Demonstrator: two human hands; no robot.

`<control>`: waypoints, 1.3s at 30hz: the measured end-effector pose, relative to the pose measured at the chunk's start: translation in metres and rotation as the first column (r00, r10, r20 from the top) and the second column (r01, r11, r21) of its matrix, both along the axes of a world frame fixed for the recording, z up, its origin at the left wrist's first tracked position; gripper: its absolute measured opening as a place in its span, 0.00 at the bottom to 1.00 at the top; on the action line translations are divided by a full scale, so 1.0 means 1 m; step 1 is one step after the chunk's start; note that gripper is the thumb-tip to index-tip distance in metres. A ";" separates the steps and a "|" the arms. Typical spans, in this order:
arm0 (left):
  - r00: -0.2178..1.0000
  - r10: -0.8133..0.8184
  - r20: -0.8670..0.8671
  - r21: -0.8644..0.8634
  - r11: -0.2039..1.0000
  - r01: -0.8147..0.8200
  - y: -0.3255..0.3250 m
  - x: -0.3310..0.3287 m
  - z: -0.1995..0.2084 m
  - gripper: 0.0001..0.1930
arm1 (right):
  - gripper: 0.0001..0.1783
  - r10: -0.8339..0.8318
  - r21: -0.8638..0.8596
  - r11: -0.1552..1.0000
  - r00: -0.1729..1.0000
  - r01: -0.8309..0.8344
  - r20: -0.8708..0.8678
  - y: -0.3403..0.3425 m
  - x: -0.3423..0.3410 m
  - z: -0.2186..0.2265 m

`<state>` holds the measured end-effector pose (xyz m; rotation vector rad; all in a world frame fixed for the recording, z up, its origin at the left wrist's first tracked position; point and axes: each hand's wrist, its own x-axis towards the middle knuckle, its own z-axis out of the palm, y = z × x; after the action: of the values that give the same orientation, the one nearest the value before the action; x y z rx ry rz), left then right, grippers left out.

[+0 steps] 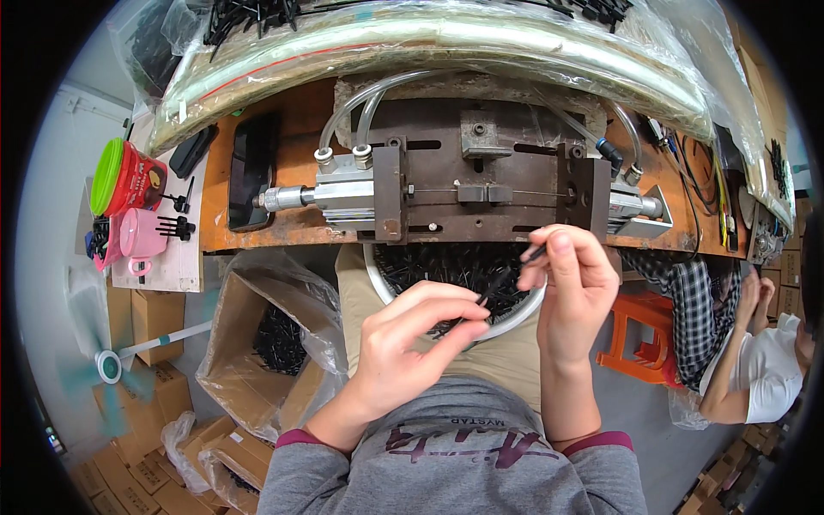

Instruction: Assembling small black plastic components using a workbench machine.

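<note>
Between the thumb and fingers of my right hand [571, 287] is a small black rod [536, 254], held above the right side of a white-rimmed basin [512, 323]. My left hand [403, 339] is lower and to the left, its thumb and fingertips pinched on a slim black piece [487, 297]. That piece partly blends with the heap of thin black parts [429, 268] in the basin, which rests on my lap. Just beyond my hands stands a dark metal fixture [438, 219] with a small clamp block [485, 194] at its middle.
Silver air cylinders [348, 190] with clear hoses flank the fixture on the wooden bench [296, 236]. A phone [251, 172] and a pink cup [142, 233] lie left. An open carton [249, 343] holds black parts. At right are an orange stool [639, 330] and another person [764, 369].
</note>
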<state>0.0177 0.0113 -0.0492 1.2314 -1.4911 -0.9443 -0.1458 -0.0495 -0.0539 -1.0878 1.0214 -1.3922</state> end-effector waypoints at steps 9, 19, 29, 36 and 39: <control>0.988 -0.055 0.144 -0.205 0.975 0.084 0.009 0.002 0.012 0.18 | 0.13 0.177 0.148 0.970 0.979 -0.190 0.101 0.003 0.002 -0.004; 0.969 -0.072 0.237 -0.335 0.930 0.151 0.010 0.003 0.005 0.18 | 0.13 0.255 0.096 0.956 0.946 -0.278 0.197 0.006 0.001 0.000; 0.968 -0.059 0.243 -0.375 0.915 0.150 0.009 0.005 0.003 0.16 | 0.13 0.275 0.079 0.951 0.937 -0.298 0.217 0.007 0.006 0.001; 0.971 -0.063 0.229 -0.358 0.923 0.144 0.010 0.005 0.003 0.16 | 0.14 0.262 0.024 0.962 0.949 -0.271 0.175 0.009 0.008 0.001; 0.971 -0.063 0.231 -0.353 0.925 0.144 0.010 0.005 0.003 0.16 | 0.14 0.269 0.016 0.961 0.947 -0.276 0.175 0.011 0.008 0.000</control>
<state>0.0226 0.0217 -0.0457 1.0087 -1.8245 -0.5713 -0.1375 -0.0387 -0.0536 -1.0184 0.7405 -1.2120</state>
